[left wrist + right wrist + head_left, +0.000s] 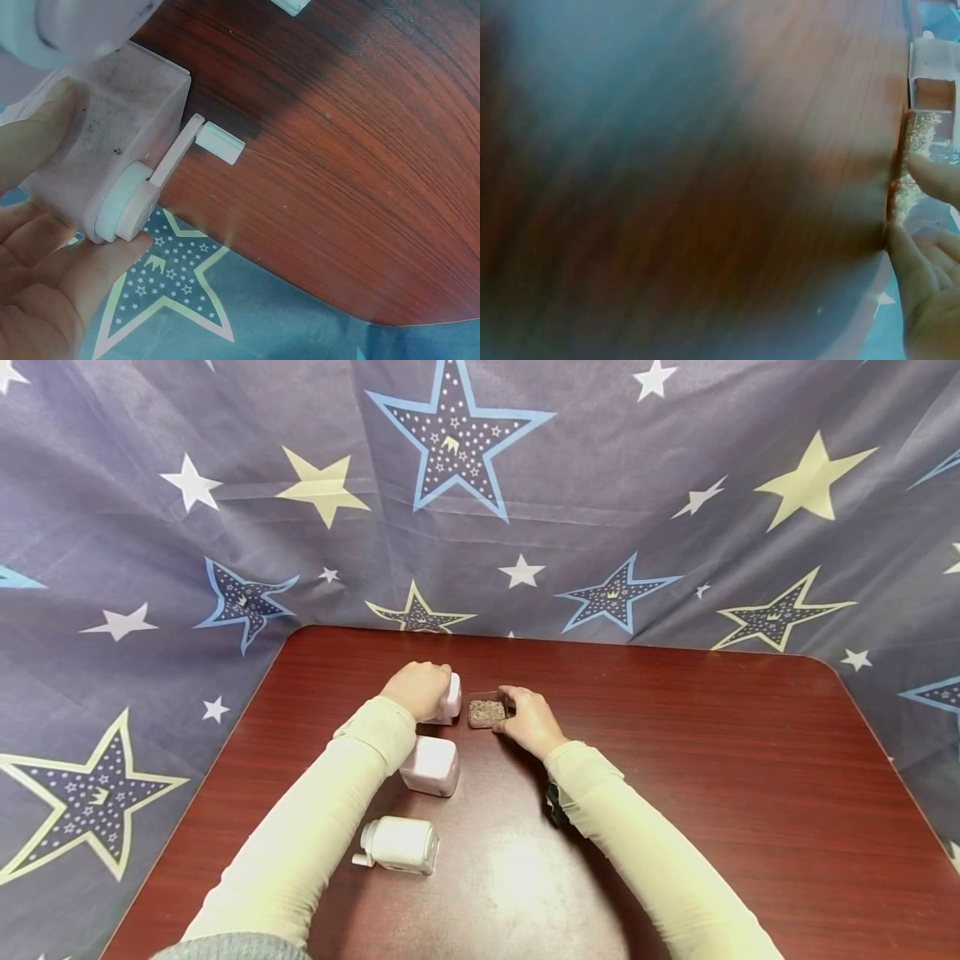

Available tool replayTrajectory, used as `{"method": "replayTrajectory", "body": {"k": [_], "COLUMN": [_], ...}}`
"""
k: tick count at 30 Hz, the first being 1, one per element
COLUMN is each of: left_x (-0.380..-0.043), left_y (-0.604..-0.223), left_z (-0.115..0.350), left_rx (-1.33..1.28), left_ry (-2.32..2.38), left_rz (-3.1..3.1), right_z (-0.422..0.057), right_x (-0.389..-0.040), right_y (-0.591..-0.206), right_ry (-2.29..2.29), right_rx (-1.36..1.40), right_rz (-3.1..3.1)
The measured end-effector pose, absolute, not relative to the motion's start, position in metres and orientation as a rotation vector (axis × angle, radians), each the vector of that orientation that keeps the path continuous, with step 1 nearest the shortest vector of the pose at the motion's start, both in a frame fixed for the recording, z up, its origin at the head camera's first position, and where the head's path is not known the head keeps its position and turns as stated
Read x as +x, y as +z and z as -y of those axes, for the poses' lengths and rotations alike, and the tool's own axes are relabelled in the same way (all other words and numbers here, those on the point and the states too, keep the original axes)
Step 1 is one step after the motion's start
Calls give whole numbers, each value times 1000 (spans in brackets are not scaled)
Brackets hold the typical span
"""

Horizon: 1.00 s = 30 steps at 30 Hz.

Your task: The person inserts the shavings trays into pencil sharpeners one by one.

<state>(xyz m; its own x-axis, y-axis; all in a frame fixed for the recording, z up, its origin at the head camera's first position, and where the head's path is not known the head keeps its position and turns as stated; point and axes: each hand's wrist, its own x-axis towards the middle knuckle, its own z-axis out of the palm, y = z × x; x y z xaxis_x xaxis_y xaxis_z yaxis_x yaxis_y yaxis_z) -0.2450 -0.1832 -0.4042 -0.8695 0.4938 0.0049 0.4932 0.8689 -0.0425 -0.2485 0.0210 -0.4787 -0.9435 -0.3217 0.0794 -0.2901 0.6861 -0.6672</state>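
My left hand (417, 689) grips a pink crank pencil sharpener (452, 697) at the far left of the table. In the left wrist view my fingers and thumb lie along its smudged body (127, 94), with the crank arm (176, 154) and its knob sticking out. To the right of it, my right hand (532, 720) pinches a clear shavings drawer (487, 713) filled with brown pencil shavings. Fingers and thumb hold that drawer (921, 131) by its sides in the right wrist view, close to the sharpener's front.
A second pink sharpener (433, 764) stands just nearer than the left hand. Closer still is a white sharpener (402, 843) with its crank pointing left. The dark red table (712, 777) ends at a star-patterned cloth (600, 485) behind and on the left.
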Motion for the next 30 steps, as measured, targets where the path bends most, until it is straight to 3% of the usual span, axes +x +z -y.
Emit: {"method": "replayTrajectory", "body": {"k": [30], "left_x": [-246], "left_y": [-405], "left_z": [183], "left_rx": [-775], "left_ry": [39], "left_rz": [3018], "right_z": [8], "right_x": [-246], "right_y": [-476], "right_ry": [-1108], "right_rx": [-534], "right_rz": [-2859]}}
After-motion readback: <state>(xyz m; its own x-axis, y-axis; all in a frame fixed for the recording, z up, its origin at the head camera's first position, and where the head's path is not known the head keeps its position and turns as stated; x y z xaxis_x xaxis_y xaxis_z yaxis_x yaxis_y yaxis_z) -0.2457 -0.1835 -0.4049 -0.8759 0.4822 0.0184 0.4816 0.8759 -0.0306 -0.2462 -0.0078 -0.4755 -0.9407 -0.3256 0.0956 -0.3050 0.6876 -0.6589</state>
